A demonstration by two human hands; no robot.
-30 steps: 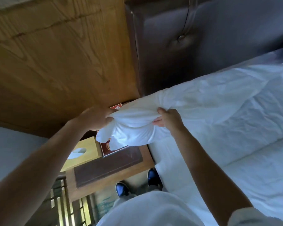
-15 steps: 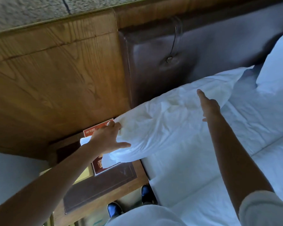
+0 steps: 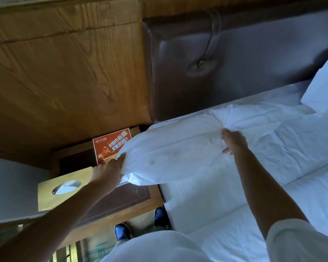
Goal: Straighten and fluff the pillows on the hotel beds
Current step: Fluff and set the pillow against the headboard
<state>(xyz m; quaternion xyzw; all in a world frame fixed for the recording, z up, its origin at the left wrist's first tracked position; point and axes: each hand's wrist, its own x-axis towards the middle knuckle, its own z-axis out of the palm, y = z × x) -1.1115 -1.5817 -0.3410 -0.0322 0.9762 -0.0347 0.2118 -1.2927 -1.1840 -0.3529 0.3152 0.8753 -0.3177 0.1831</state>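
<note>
A white pillow (image 3: 180, 148) lies across the head of the bed, its left end hanging over the nightstand. My left hand (image 3: 107, 173) grips that overhanging end, fingers curled around the pillow's edge. My right hand (image 3: 233, 141) pinches bunched fabric on top of the pillow near its middle, where creases gather. A second white pillow (image 3: 324, 87) leans against the dark padded headboard (image 3: 235, 63) at the far right.
A wooden nightstand (image 3: 125, 203) stands left of the bed with an orange printed card (image 3: 112, 145) and a yellow tissue box (image 3: 62, 188) on it. A wood wall panel (image 3: 64, 72) rises behind. The white bed sheet (image 3: 235, 205) spreads to the right. My shoes (image 3: 122, 231) are on the floor.
My right hand has come down from an open reach and closed on the fabric on top of the pillow. The pillow has sunk flatter on the bed. My left hand still holds its end.
</note>
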